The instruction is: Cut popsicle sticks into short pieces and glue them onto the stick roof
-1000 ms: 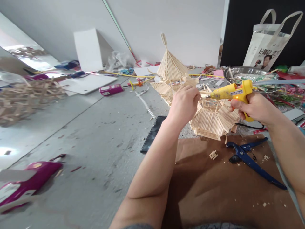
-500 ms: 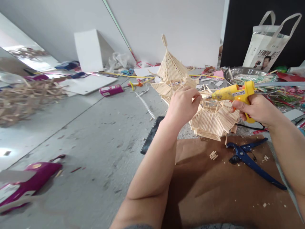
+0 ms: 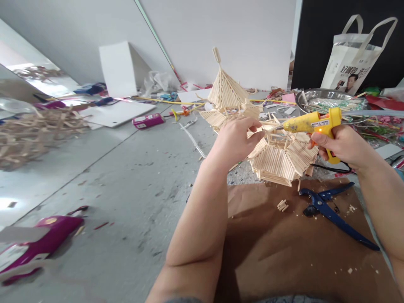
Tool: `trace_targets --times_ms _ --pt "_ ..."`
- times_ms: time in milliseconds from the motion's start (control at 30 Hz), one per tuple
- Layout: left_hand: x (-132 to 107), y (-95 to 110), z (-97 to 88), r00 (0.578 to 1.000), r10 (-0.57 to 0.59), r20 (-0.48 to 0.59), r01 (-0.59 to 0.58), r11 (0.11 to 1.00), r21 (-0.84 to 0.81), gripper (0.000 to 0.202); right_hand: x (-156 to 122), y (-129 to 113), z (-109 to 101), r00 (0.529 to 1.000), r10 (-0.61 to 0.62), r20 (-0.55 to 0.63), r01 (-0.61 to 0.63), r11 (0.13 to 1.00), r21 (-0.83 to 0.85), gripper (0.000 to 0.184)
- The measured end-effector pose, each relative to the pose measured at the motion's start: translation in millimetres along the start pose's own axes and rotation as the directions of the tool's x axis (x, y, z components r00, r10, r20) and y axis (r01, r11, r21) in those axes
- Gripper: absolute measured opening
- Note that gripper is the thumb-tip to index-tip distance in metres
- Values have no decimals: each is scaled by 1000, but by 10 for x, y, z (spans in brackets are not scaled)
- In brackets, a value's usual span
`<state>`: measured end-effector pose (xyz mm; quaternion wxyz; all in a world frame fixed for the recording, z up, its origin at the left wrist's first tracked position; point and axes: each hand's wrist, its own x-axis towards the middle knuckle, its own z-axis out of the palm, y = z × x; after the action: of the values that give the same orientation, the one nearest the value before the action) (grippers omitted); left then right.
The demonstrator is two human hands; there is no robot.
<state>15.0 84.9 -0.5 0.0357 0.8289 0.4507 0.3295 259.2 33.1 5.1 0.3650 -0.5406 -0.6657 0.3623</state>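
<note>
A model roof section of thin wooden sticks point(image 3: 280, 158) rests on the floor at the far edge of a brown cardboard sheet point(image 3: 284, 248). My left hand point(image 3: 233, 141) is closed in a pinch on a short wooden stick at the section's upper left edge. My right hand point(image 3: 342, 145) grips a yellow hot glue gun point(image 3: 312, 124), nozzle pointing left toward the pinched stick, its light glowing orange. Behind stands a taller stick pagoda roof point(image 3: 225, 92) with a pointed top.
Blue pliers point(image 3: 331, 210) and stick offcuts point(image 3: 283, 205) lie on the cardboard. A magenta tool point(image 3: 38, 244) lies at the near left and a pile of sticks point(image 3: 34, 130) at far left. A metal bowl point(image 3: 328, 99), a white bag point(image 3: 356, 59) and scattered clutter fill the back right.
My left hand has shifted slightly left and down along the roof's edge. The glue gun has moved a little right and down. The dark phone by my left forearm is now hidden.
</note>
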Motion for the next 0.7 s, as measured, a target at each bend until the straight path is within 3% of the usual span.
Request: trace_targets --times_ms 200,367,533,700 --pt "4 -5 -6 994 -80 79 76 995 59 15 -43 18 -16 999 -28 -30 31 992 122 41" --pt "14 50 34 960 -199 197 171 973 154 19 -143 113 -54 996 -65 -69 80 965 249 42" --pt "23 45 97 952 -221 210 190 969 159 22 -276 185 -97 982 -38 -183 99 935 340 37" --pt "7 -33 166 959 -210 191 189 975 119 19 -394 311 -179 981 -52 -188 122 915 385 36"
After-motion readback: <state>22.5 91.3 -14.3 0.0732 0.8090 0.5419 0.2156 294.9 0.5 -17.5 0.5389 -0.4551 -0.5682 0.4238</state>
